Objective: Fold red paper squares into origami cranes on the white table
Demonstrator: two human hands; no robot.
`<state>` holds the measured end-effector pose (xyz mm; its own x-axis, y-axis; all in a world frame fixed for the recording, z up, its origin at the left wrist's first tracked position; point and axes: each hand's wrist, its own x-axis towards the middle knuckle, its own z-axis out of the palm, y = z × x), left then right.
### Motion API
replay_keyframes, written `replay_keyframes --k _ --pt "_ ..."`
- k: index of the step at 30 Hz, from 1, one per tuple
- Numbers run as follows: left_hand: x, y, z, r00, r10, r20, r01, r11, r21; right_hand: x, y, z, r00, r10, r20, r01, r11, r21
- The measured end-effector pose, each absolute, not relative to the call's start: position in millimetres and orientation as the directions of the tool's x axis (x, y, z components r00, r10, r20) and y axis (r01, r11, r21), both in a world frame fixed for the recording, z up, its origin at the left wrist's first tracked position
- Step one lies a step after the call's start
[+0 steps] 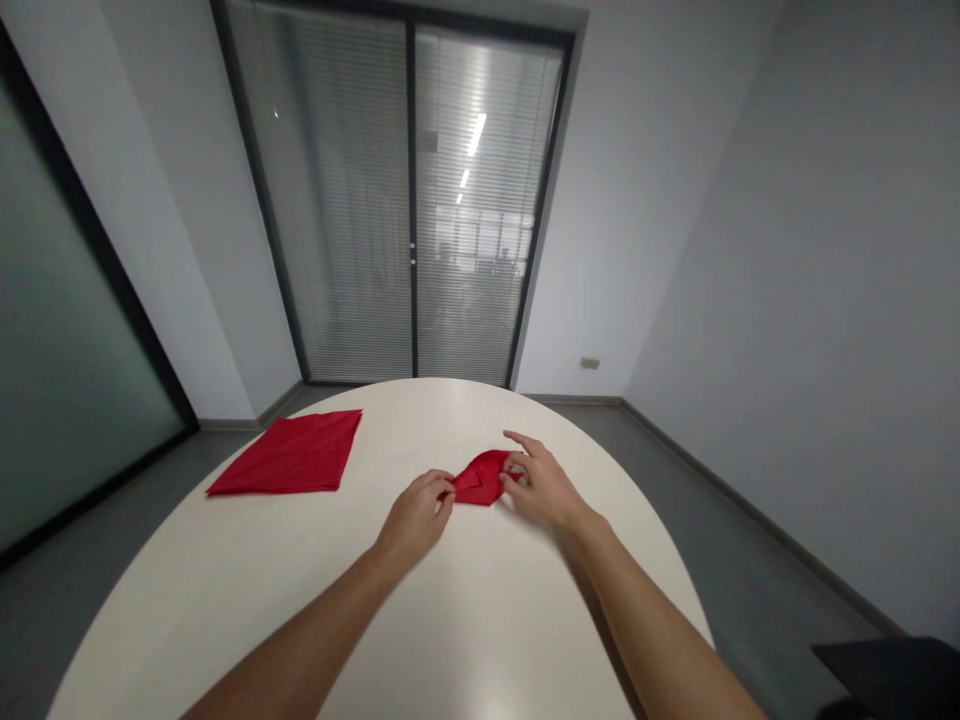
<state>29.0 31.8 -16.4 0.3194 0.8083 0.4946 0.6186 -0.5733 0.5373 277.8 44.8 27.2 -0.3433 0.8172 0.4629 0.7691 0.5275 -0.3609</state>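
A small folded red cloth [480, 480] is held between my two hands over the middle of the white table. My left hand [418, 512] pinches its left end, thumb and fingers closed on the fabric. At the right end, my right hand [544, 487] grips the cloth between thumb and curled fingers, with one finger stretched out away from it. The cloth's upper edge bulges in a curve, and a folded flap shows on its face. Parts of both ends are hidden behind my fingers.
Another red cloth [296, 455], larger and folded flat, lies toward the left edge of the round white table [480, 620]. Beyond the table stand glass doors with blinds [360, 220]. A dark object [892, 670] shows at the lower right.
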Motion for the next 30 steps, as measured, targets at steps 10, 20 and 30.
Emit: replay_keyframes --k 10,20,30 --pt "29 28 -13 0.284 0.852 0.44 0.692 -0.499 0.521 279 56 13 -0.27 0.913 0.305 0.529 0.406 -0.745" --pt "26 28 -13 0.294 0.85 0.437 0.738 -0.493 0.461 292 57 14 -0.331 0.904 0.271 0.613 0.424 -0.667" --pt "28 26 -10 0.323 0.83 0.455 0.76 -0.514 0.397 284 48 23 -0.261 0.904 0.339 0.656 0.424 -0.625"
